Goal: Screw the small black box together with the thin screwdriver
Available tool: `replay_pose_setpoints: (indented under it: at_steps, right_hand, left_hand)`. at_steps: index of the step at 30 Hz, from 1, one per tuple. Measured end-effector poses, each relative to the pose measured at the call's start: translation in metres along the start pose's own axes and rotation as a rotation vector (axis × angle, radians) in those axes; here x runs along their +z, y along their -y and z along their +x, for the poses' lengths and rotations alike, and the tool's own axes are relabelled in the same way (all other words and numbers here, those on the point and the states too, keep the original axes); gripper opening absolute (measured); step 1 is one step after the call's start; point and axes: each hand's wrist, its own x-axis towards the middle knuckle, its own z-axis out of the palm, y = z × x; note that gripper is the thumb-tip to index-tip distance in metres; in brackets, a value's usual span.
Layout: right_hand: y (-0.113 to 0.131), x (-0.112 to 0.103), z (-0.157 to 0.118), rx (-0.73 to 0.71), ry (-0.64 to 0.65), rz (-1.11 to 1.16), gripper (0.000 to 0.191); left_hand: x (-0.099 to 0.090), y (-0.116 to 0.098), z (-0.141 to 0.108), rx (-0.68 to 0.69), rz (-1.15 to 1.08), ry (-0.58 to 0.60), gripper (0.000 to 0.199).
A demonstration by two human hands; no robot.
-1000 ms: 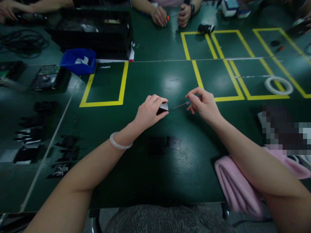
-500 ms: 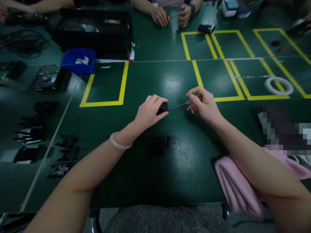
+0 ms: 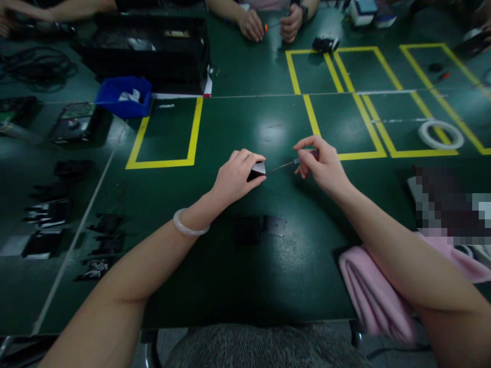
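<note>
My left hand (image 3: 240, 176) is closed around a small black box-shaped part (image 3: 258, 171), thumb and fingers on opposite sides. The part's upper face now catches a pale shine, and the hand hides the rest of it. My right hand (image 3: 317, 159) grips a thin-shafted screwdriver (image 3: 286, 165) by its handle. The shaft points left, its tip close to the part's right edge; whether it touches I cannot tell. Nearer to me on the green table (image 3: 215, 291) lie a black square piece (image 3: 247, 230) and a thin dark plate (image 3: 275, 226) beside it.
A blue bin (image 3: 125, 97) stands before a long black box (image 3: 148, 56) at the back left. Several black parts (image 3: 48, 213) lie at left. A white tape ring (image 3: 441, 135) and a pink cloth (image 3: 376, 291) are at right. Across the table are another person's hands (image 3: 252, 25).
The black part has tilted slightly in my left hand, so its upper face looks light instead of dark. The screwdriver tip has shifted slightly right, away from it.
</note>
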Motion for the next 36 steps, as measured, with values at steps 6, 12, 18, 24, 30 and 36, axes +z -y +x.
replay_pose_setpoints:
  at_steps: [6,12,18,24,30,36]
  right_hand:
    - [-0.0005,0.0001,0.0008,0.007,-0.009,0.007,0.022]
    - [-0.0008,-0.0004,0.0008,0.002,-0.004,-0.026,0.020]
    - [-0.0036,0.0013,0.0015,-0.004,-0.012,0.041,0.023]
    - [-0.0026,-0.0001,0.0016,-0.001,-0.010,-0.037,0.032]
    - [-0.0032,0.0013,0.0021,-0.021,0.000,0.006,0.030]
    - [-0.0020,0.0022,0.0022,-0.007,-0.027,-0.054,0.031]
  left_hand:
    - [0.0006,0.0011,-0.0001,-0.001,-0.008,-0.003,0.036]
    - [0.0006,0.0015,-0.0001,0.007,-0.005,-0.003,0.037]
    - [0.0006,0.0021,-0.0001,0.011,-0.017,-0.004,0.036]
    - [0.0000,0.0018,0.0000,0.009,-0.015,-0.004,0.036]
    - [-0.0011,0.0013,0.0009,0.000,-0.019,0.009,0.036]
    - [-0.0017,0.0014,0.0007,0.004,-0.023,0.006,0.036]
